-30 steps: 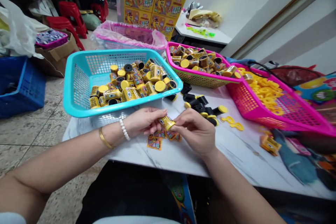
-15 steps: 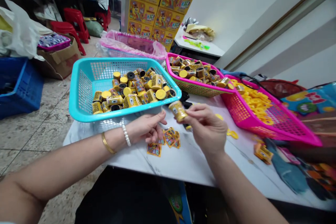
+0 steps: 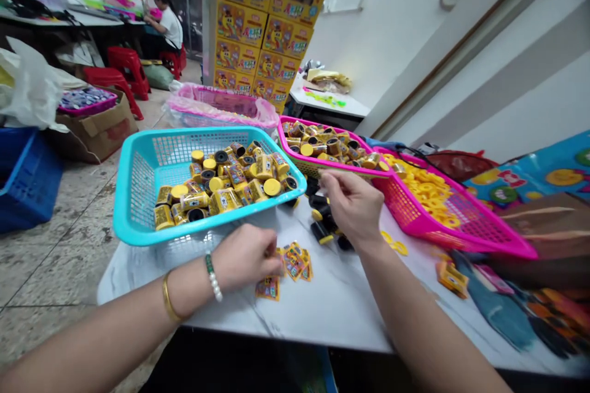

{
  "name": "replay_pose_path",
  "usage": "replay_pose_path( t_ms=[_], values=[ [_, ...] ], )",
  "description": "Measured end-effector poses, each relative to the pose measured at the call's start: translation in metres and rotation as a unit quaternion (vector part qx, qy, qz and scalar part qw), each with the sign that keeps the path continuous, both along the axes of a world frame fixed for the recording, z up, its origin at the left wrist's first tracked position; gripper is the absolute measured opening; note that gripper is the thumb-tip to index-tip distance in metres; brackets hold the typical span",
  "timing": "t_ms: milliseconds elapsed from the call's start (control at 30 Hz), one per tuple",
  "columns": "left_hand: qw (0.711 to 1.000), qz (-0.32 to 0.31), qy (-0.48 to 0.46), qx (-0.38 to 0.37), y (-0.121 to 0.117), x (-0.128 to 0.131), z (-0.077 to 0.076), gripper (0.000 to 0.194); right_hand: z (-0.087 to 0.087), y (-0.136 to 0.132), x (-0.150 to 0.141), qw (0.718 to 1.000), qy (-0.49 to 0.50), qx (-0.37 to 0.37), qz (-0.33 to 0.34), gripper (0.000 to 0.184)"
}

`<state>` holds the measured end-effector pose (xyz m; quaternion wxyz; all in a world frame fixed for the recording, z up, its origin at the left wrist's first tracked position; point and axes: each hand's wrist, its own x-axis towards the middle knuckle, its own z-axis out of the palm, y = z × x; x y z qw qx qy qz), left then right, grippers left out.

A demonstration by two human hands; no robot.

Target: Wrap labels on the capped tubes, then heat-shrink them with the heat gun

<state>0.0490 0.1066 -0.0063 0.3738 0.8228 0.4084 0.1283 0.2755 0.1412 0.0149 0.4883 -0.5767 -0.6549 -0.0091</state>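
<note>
My left hand (image 3: 246,258) is closed, its fingertips down at the left edge of a small pile of orange printed cards (image 3: 297,262). Whether a card is pinched in it I cannot make out. My right hand (image 3: 353,202) has its fingers curled together, just in front of the pink basket (image 3: 332,167) of small yellow canisters. Anything inside its grip is hidden. Several black canisters with yellow caps (image 3: 321,233) lie on the white table beneath and beside it. Left of them stands a turquoise basket (image 3: 138,221) holding many yellow-labelled canisters (image 3: 225,199).
Yellow plastic rings (image 3: 426,193) fill part of another pink basket (image 3: 498,239) on the right. A yellow packet (image 3: 452,276) and a blue-grey cloth (image 3: 498,313) lie near it. Behind are stacked yellow boxes (image 3: 239,24) and a seated person (image 3: 170,27).
My right hand has moved away from the left and no longer shows the yellow canister it held. My left hand has lowered to the cards and its fingers have curled. The view has shifted slightly.
</note>
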Motion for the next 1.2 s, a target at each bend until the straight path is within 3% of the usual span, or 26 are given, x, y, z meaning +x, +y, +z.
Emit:
replay_pose_path(
  t_ms=[67, 200, 300, 400, 467, 567, 667, 767, 900, 1033, 1100, 1200],
  values=[
    [0.996, -0.015, 0.068, 0.05, -0.003, 0.0, 0.001, 0.021, -0.012, -0.005, 0.01, 0.993, -0.103, -0.045, -0.04, 0.027],
    [0.994, -0.023, 0.088, 0.067, -0.004, 0.002, -0.003, 0.006, -0.033, -0.002, 0.003, 0.954, -0.279, -0.113, 0.0, 0.017],
    [0.997, -0.018, 0.051, 0.049, 0.0, 0.002, -0.004, 0.009, -0.035, -0.002, -0.009, 0.943, -0.303, -0.134, 0.027, 0.013],
    [0.999, 0.003, 0.016, 0.033, 0.003, 0.0, -0.003, 0.02, -0.028, -0.014, -0.01, 0.938, -0.31, -0.144, 0.055, 0.023],
    [0.999, 0.015, 0.017, 0.043, 0.004, -0.001, -0.004, 0.026, -0.023, -0.023, -0.008, 0.936, -0.313, -0.139, 0.083, 0.029],
    [0.996, 0.003, 0.045, 0.079, 0.004, -0.001, -0.007, 0.019, -0.021, -0.03, -0.008, 0.93, -0.322, -0.141, 0.109, 0.032],
    [0.996, -0.005, 0.057, 0.074, 0.005, 0.0, -0.009, 0.007, -0.027, -0.028, -0.007, 0.926, -0.32, -0.167, 0.114, 0.037],
    [0.997, 0.013, 0.056, 0.056, 0.006, 0.0, -0.007, 0.008, -0.032, -0.026, -0.001, 0.931, -0.295, -0.189, 0.106, 0.046],
    [0.995, 0.027, 0.036, 0.089, 0.004, 0.006, -0.008, 0.018, -0.024, -0.032, 0.006, 0.965, -0.218, -0.123, 0.082, 0.035],
    [0.993, 0.013, 0.036, 0.109, -0.001, 0.014, -0.012, 0.006, -0.006, -0.045, -0.001, 0.981, -0.159, -0.055, 0.099, 0.027],
    [0.995, 0.043, -0.002, 0.089, -0.002, 0.014, -0.013, 0.008, -0.002, -0.051, -0.006, 0.982, -0.13, -0.058, 0.123, 0.024],
    [0.989, 0.115, -0.083, 0.053, -0.003, 0.011, -0.013, 0.014, -0.002, -0.055, -0.011, 0.972, -0.081, -0.134, 0.177, 0.021]
  ],
)
